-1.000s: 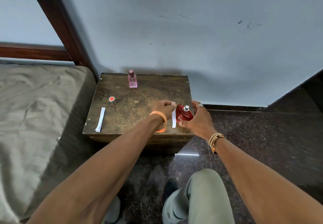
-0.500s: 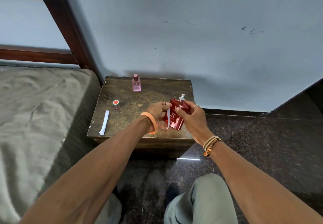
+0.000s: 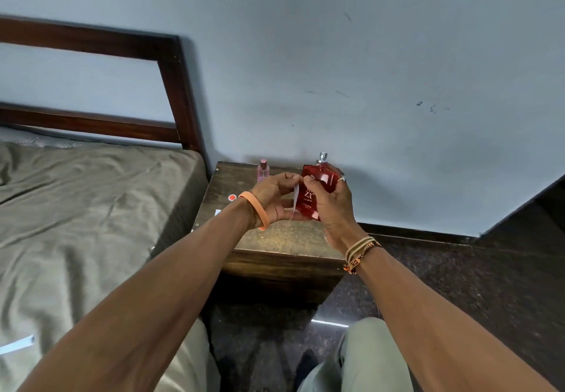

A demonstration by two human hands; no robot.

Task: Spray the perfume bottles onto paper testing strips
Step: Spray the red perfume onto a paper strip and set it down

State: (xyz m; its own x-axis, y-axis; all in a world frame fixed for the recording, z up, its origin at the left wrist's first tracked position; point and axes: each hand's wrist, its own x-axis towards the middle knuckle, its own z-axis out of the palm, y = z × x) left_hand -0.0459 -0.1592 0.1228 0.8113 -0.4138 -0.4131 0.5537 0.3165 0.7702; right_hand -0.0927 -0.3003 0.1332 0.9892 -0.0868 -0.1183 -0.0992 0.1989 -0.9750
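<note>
My right hand (image 3: 331,205) grips a red perfume bottle (image 3: 318,183) upright above the small wooden table (image 3: 284,238); its silver spray nozzle (image 3: 323,157) is bare at the top. My left hand (image 3: 275,197) pinches a white paper strip (image 3: 296,200) that hangs down right beside the bottle's left face. A small pink perfume bottle (image 3: 263,170) stands at the table's back edge. A red cap (image 3: 232,197) sits on the table's left part. A second white strip (image 3: 218,211) lies near it, mostly hidden behind my left forearm.
A bed with an olive sheet (image 3: 91,223) and a dark wooden headboard (image 3: 171,85) fills the left. One more white strip (image 3: 16,344) lies on the sheet at the lower left. A grey wall stands behind the table; dark polished floor (image 3: 458,284) lies to the right.
Both hands have lifted from the table's front edge, bringing the red bottle upright and higher with the strip beside it. The camera has tilted, showing more of the bed.
</note>
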